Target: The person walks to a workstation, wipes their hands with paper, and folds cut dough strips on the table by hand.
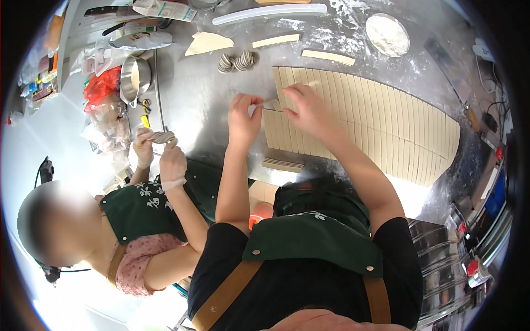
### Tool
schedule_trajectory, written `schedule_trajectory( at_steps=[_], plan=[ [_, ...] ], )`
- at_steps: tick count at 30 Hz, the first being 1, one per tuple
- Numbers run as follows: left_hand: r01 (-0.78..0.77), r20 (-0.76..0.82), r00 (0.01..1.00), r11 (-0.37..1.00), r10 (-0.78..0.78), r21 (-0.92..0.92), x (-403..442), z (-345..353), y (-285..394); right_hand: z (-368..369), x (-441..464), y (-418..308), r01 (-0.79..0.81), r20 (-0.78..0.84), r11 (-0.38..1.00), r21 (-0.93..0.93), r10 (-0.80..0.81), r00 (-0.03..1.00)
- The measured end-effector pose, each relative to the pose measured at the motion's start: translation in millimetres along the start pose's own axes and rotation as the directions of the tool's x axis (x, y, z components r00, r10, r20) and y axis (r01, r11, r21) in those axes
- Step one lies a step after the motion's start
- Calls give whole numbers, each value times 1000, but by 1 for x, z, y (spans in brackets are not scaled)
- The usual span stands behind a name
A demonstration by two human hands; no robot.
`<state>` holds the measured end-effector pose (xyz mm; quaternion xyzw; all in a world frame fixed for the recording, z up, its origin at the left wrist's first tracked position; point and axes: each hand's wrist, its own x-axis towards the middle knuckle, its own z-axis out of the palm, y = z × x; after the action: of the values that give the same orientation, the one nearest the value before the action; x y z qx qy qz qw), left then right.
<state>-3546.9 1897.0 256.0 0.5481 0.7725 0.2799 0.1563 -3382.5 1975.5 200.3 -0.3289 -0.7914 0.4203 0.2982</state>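
Note:
A wide sheet of pale dough cut into narrow strips (386, 110) lies on the steel table in two rows. At its left edge my left hand (244, 118) is closed, thumb and finger pinching the end of a thin dough strip (269, 103). My right hand (309, 113) hovers over the sheet's left part, thumb and fingers apart around the strip's other side; whether it touches the dough is unclear. A short stack of cut strips (282, 165) lies near the table's front edge. Two twisted dough pieces (236, 62) sit beyond my left hand.
To my left a co-worker's gloved hands (174, 160) hold a twisted dough piece (162, 137). A flour bowl (387, 35), dough scraps (210, 43) and a long pale bar (269, 14) lie at the back. A steel pot (135, 80), scissors (146, 106) and knives (102, 10) are left.

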Motion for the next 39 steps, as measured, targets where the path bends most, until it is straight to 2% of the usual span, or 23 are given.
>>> schedule_trajectory(
  at_steps=[4, 5, 7, 9, 10, 12, 13, 15, 16, 18, 19, 21, 22, 24, 25, 28, 31, 36, 39],
  plan=[
    [55, 59, 997, 998, -53, -34, -21, -35, 48, 23, -4, -1, 155, 27, 983, 100, -158, 987],
    [70, 74, 995, 996, -66, -52, -22, -39, 52, 25, -7, 1, 26, 139, 973, 227, -59, 989],
    [62, 51, 997, 987, -55, -151, -15, -38, 57, 21, -13, 5, -260, 383, 874, 410, 94, 919],
    [78, 47, 997, 957, -67, -278, -6, -27, 41, 9, -18, 13, -465, 438, 693, 551, 234, 868],
    [187, 79, 982, 893, -170, -409, 1, -17, 33, 2, -22, 18, -549, 474, 575, 607, 294, 830],
    [385, 188, 918, 678, -348, -626, 17, 8, 23, -16, -25, 32, -558, 403, 532, 637, 388, 829],
    [412, 231, 904, 588, -359, -696, 26, 24, 17, -25, -24, 39, -559, 364, 511, 653, 435, 823],
    [457, 325, 874, 383, -362, -803, 42, 53, 13, -43, -18, 55, -552, 294, 606, 573, 477, 829],
    [449, 323, 882, 404, -342, -797, 45, 59, 21, -52, -14, 57, -547, 255, 649, 529, 493, 832],
    [429, 322, 899, 448, -298, -784, 58, 67, 35, -60, -8, 54, -401, 25, 820, 408, 429, 903],
    [394, 295, 918, 545, -264, -740, 60, 63, 48, -62, -5, 50, -333, -79, 883, 329, 378, 923],
    [304, 245, 951, 720, -190, -623, 63, 47, 79, -70, 9, 41, -141, -182, 971, 191, 177, 967],
    [269, 243, 959, 749, -149, -605, 64, 42, 88, -73, 15, 38, -43, -224, 992, 116, 68, 972],
    [198, 246, 967, 800, -65, -566, 65, 34, 97, -77, 23, 38, 20, -144, 998, 57, -12, 989],
    [218, 246, 966, 752, -77, -622, 68, 33, 98, -78, 24, 39, 53, -103, 998, 25, -50, 993],
    [285, 251, 958, 587, -141, -758, 76, 37, 94, -86, 18, 50, -325, 140, 896, 302, 296, 945],
    [373, 291, 925, 436, -245, -819, 87, 58, 70, -84, 6, 75, -412, 145, 702, 581, 409, 901],
    [506, 415, 850, 285, -324, -814, 88, 101, 43, -91, 7, 87, -473, -9, 727, 498, 549, 836],
    [520, 392, 836, 324, -385, -790, 95, 112, 41, -91, 13, 96, -434, -139, 801, 412, 525, 839]
  ],
)
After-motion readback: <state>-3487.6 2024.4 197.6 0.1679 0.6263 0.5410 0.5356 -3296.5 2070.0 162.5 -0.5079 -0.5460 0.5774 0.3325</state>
